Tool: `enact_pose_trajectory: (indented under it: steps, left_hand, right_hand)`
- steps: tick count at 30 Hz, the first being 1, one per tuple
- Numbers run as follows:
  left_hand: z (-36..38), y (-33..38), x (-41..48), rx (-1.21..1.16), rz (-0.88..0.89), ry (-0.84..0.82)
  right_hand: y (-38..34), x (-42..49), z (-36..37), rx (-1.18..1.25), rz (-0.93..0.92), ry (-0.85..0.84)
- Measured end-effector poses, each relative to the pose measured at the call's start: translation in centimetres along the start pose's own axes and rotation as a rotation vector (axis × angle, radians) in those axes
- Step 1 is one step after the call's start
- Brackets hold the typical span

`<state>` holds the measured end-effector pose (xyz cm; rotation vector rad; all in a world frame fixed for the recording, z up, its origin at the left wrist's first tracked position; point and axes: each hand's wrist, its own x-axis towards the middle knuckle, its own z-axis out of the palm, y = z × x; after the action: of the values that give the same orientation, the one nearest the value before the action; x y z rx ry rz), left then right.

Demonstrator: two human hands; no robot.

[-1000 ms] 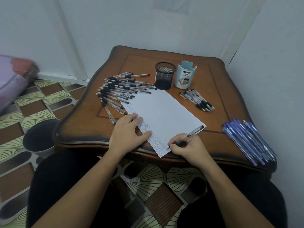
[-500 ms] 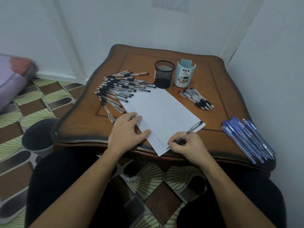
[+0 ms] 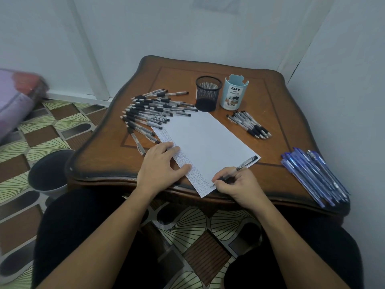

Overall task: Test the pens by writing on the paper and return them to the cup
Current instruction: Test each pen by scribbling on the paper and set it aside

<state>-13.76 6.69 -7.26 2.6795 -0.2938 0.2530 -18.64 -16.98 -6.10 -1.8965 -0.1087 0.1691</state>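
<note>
My right hand grips a clear pen, fingers curled round the barrel close to the tip. The tip touches the paper at its near corner, just over the front edge of the counter. The pen's black end points away from me, toward the paper's right corner.

My left hand lies flat on the paper's left edge, fingers straight and a little spread, thumb out along the sheet. It presses on a band of small written marks that runs down that edge.

Just past the paper's far corner stands the black mesh cup, and the light blue desk organizer stands just beside it, on the side away from the paper's left edge. A fan of black-gripped pens lies off the paper's left edge, the nearest ones touching or overlapping it. A smaller bunch of the same pens lies off the paper's far right edge, near but apart. A pile of blue pens lies well to the right of the paper, at the counter's edge.

On the patterned floor, left of the paper and below the counter, sits a dark round bin.
</note>
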Motion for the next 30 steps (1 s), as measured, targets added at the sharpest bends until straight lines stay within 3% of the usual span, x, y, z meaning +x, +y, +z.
enact_pose_trajectory:
  steps: [30]
  left_hand:
    - [-0.01, -0.02, 0.04, 0.001, -0.002, -0.005]
  right_hand:
    - [0.22, -0.03, 0.10, -0.033, -0.017, 0.003]
